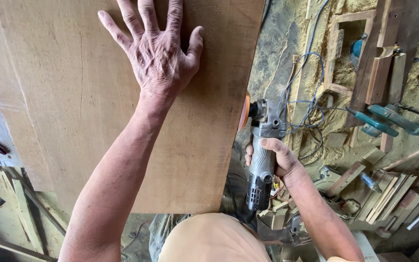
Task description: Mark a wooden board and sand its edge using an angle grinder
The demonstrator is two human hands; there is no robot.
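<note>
A wide brown wooden board (73, 106) fills the left and middle of the view. My left hand (156, 48) lies flat on top of it, fingers spread, holding nothing. My right hand (275, 157) grips the grey body of an angle grinder (263, 150). The grinder's orange disc (243, 112) sits against the board's right edge. Its cable runs back toward my body.
Sawdust covers the floor on the right, with loose blue and white cables (306, 87), teal power tools (389, 121), a wooden frame (360, 43) and several offcuts (389, 194). Wooden slats (20, 213) lie lower left beneath the board.
</note>
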